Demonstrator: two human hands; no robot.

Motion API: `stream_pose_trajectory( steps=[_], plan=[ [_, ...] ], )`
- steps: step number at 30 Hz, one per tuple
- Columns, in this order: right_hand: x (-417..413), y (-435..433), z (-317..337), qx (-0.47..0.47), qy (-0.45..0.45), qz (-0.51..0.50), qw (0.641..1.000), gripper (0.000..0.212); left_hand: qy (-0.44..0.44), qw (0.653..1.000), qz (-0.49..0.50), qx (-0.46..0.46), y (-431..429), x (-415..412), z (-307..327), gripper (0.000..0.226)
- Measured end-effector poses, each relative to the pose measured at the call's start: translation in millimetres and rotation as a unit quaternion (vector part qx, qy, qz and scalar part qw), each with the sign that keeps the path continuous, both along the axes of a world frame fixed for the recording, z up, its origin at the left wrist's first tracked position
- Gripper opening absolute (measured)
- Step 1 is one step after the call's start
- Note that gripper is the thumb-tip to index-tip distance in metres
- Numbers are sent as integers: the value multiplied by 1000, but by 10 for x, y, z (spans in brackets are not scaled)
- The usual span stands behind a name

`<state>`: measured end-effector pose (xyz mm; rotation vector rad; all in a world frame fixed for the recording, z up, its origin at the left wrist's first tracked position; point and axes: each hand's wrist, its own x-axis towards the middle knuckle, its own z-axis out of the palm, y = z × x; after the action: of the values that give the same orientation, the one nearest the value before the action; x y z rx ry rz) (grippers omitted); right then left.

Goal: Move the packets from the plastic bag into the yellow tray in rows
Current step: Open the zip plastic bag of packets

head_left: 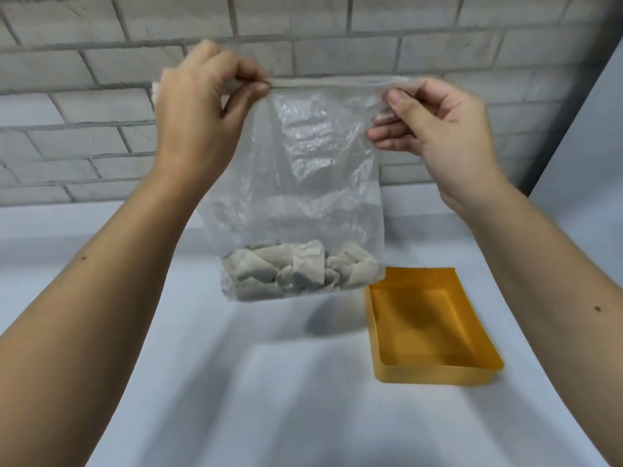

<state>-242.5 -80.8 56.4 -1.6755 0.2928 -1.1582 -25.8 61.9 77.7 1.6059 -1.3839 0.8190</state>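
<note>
- I have the left hand point(202, 106) raised above the tabletop point(236, 382). Its thumb and forefinger pinch the top left corner of the plastic bag point(303, 183), and the other fingers are curled in.
- The right hand point(435, 129) pinches the bag's top right corner between the thumb and bent fingers. The bag's top edge runs taut between my two hands.
- The bag is clear and crumpled. It hangs in the air off the tabletop, in front of the brick wall point(101, 96).
- The packets point(296, 271) lie in a loose grey-white heap at the bottom of the bag. I cannot count them through the plastic.
- The yellow tray point(421, 325) sits flat on the tabletop toward the right edge. From my view, the bag's lower right corner overlaps the tray's far left corner.
</note>
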Motion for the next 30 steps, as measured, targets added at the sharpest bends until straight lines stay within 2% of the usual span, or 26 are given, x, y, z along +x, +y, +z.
stream_pose_trajectory(
  steps=[6,14,17,20,25,27,30],
  plan=[
    [-42,150,-622,82,46,8,996,12,27,995,-10,97,302,-90,-583,16],
    [-17,242,-1191,134,129,-1,983,11,160,956,27,243,543,-276,-1212,7],
    [-31,269,-1226,145,119,-2,982,8,198,943,12,266,527,-348,-1211,10],
    [-24,320,-1219,145,101,1,984,6,175,943,2,281,400,-473,-1140,22],
    [43,399,-1289,161,54,-80,982,41,183,935,-19,303,93,-666,-1098,29],
    [71,420,-1359,165,59,-107,979,46,185,935,-22,301,22,-713,-1120,30],
    [92,449,-1402,219,18,-81,972,35,186,935,-9,303,-20,-759,-1158,29]
  ],
)
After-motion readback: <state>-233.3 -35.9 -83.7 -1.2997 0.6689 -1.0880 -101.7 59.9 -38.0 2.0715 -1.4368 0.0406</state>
